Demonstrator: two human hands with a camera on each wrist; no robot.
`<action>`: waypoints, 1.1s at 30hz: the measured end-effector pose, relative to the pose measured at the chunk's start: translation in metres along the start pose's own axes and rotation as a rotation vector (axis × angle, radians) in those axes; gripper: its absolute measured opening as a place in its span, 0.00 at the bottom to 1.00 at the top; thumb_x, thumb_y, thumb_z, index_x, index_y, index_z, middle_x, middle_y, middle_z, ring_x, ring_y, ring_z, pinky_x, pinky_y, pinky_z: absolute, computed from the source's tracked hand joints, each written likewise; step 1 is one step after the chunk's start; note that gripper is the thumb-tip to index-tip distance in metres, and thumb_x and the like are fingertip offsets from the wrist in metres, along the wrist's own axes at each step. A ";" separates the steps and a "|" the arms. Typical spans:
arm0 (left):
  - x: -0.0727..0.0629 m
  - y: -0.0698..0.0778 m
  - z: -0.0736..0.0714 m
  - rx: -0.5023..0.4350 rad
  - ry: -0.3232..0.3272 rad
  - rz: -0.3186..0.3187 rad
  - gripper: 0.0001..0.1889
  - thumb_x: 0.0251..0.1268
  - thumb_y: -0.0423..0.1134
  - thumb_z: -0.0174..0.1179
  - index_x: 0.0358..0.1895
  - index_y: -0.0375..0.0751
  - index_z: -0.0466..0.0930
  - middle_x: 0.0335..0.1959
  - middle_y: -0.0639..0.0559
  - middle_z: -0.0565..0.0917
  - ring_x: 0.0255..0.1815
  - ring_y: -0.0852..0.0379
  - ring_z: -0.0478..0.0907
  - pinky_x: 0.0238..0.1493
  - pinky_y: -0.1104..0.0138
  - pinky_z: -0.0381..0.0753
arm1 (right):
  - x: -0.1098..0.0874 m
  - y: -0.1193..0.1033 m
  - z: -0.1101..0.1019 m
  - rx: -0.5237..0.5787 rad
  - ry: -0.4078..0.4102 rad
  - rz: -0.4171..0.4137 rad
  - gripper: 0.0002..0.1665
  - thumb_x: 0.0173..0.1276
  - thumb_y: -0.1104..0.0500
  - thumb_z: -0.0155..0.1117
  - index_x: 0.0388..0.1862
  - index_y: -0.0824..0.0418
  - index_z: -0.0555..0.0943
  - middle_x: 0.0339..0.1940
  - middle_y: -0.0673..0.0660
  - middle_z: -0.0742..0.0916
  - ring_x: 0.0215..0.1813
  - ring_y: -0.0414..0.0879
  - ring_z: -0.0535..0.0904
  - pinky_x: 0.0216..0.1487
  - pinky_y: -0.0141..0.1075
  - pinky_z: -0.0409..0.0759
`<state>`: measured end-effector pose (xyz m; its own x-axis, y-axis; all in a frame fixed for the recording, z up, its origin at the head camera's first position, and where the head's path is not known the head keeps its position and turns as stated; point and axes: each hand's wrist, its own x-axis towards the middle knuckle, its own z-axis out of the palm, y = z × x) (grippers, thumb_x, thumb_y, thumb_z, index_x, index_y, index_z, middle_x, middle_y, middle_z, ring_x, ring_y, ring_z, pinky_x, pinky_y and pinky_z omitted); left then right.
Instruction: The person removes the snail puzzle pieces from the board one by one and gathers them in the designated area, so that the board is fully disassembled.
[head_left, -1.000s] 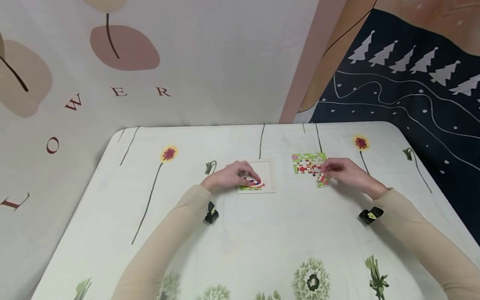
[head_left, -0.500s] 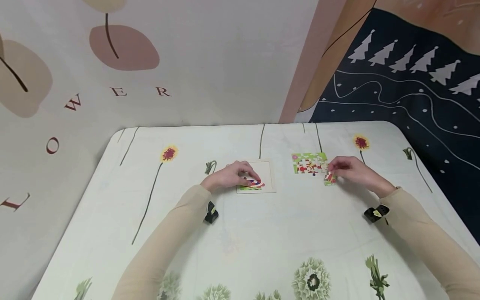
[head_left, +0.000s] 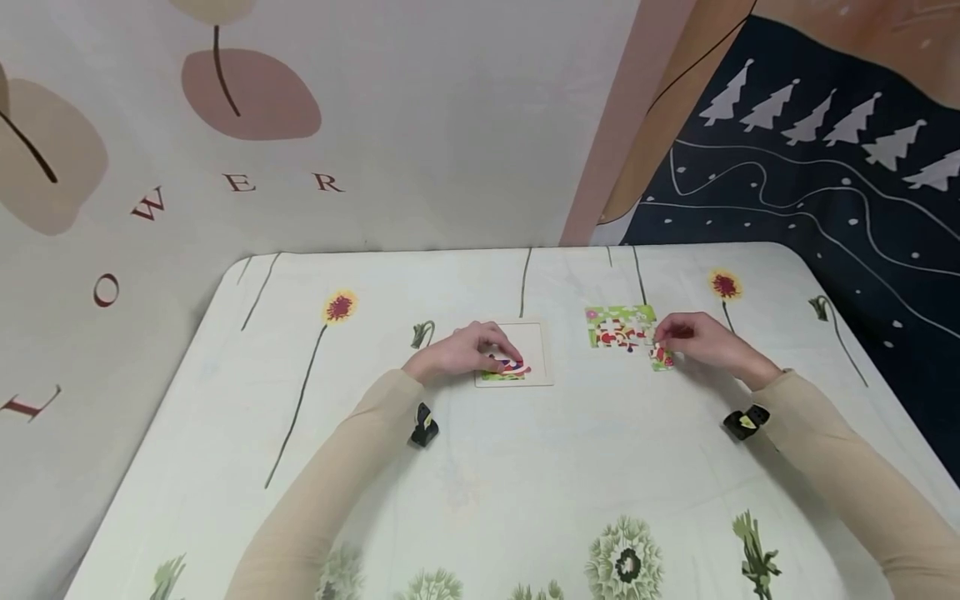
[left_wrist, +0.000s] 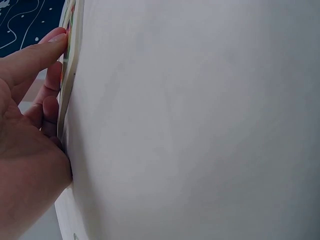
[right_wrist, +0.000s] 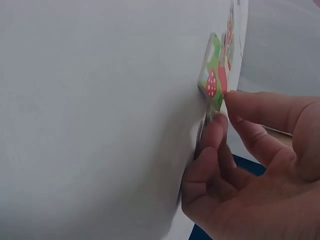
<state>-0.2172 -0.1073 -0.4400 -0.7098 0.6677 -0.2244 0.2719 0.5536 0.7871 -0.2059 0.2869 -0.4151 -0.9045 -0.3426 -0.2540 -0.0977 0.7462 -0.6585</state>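
My left hand (head_left: 463,348) rests on a pale puzzle tray (head_left: 536,337), its fingertips on a few colourful jigsaw pieces (head_left: 504,377) along the near side; the hand hides part of them. In the left wrist view the thumb (left_wrist: 42,52) presses on the pieces from above. To the right, my right hand (head_left: 705,342) pinches a jigsaw piece (right_wrist: 212,82) between thumb and fingers. That piece is green with a red, white-dotted shape and is tilted off the table in the right wrist view. It sits at the near right corner of a cluster of jigsaw pieces (head_left: 622,315).
Both hands work over a table with a white flower-print cloth (head_left: 525,467). The cluster has green outer pieces and red and white ones within. A wall cloth (head_left: 450,150) stands behind the far edge, and a dark one with trees (head_left: 795,192) hangs at right.
The right hand has shifted slightly right, carrying the jigsaw piece away from the cluster's near edge, then stayed nearly still. The left hand has kept its place on the tray.
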 end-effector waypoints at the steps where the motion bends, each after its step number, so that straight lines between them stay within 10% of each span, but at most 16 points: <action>1: 0.000 0.000 0.000 -0.002 -0.001 0.000 0.13 0.66 0.35 0.63 0.52 0.46 0.87 0.53 0.50 0.79 0.58 0.51 0.65 0.60 0.60 0.61 | 0.000 -0.001 0.000 -0.009 0.004 -0.001 0.10 0.72 0.65 0.58 0.46 0.70 0.80 0.43 0.63 0.83 0.41 0.46 0.71 0.39 0.31 0.71; 33: -0.005 0.008 0.004 0.000 0.066 0.018 0.12 0.64 0.30 0.63 0.49 0.43 0.88 0.50 0.46 0.82 0.54 0.52 0.73 0.57 0.61 0.68 | -0.002 -0.018 0.005 0.058 0.034 -0.007 0.10 0.73 0.62 0.60 0.46 0.68 0.81 0.50 0.66 0.82 0.43 0.49 0.74 0.41 0.34 0.73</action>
<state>-0.2091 -0.1042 -0.4354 -0.7463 0.6431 -0.1714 0.2853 0.5418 0.7906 -0.2004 0.2719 -0.4062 -0.9177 -0.3272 -0.2255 -0.0806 0.7090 -0.7006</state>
